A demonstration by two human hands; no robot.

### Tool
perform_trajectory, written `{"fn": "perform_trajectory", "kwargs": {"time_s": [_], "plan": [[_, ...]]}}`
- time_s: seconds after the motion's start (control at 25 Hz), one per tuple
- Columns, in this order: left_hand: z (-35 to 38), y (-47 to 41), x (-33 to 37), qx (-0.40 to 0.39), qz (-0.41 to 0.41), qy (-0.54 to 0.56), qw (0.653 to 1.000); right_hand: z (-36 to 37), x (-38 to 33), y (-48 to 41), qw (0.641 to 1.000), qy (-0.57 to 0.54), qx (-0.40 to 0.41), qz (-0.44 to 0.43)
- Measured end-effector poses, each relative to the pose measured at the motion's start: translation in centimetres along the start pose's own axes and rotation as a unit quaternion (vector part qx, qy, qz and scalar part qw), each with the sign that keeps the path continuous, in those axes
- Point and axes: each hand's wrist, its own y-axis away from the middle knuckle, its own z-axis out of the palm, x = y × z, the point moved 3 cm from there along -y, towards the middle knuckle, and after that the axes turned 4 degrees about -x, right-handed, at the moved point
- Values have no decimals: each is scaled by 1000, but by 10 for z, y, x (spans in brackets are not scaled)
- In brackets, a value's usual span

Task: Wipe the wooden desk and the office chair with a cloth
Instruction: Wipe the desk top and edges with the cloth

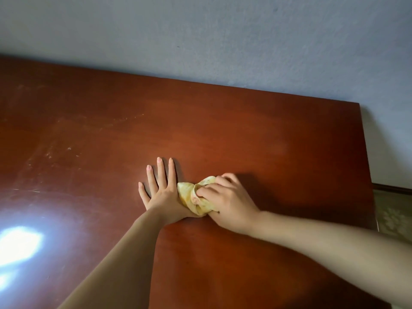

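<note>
The reddish-brown wooden desk (223,121) fills most of the head view. My left hand (161,192) lies flat on it, palm down, fingers spread and pointing away from me. Right beside it, my right hand (227,204) is closed around a bunched yellow cloth (194,196) and presses it onto the desk top. The cloth touches the thumb side of my left hand. Part of the cloth is hidden under my right fingers. No office chair is in view.
A grey-blue wall (223,41) stands right behind the desk's far edge. The desk's right edge (367,166) drops to a patterned floor (394,217). Dusty streaks (66,150) mark the left part of the top, and a bright light glare (20,244) lies at the near left.
</note>
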Motion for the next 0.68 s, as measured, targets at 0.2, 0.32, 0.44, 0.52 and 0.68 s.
{"fn": "perform_trajectory", "kwargs": {"time_s": [0.2, 0.32, 0.44, 0.52, 0.68], "plan": [[-1, -1, -1, -27, 8, -5, 1000, -14, 36, -37, 996, 80, -48, -12], [1, -2, -1, -29, 7, 1, 1000, -20, 71, -76, 989, 118, -55, 72], [3, -3, -2, -17, 10, 13, 1000, -33, 114, -112, 971, 134, -21, 199], [5, -4, -3, -7, 13, 19, 1000, -41, 138, -124, 948, 123, 40, 292], [7, -4, -1, -1, 21, 21, 1000, -45, 163, -134, 872, 46, 179, 452]]}}
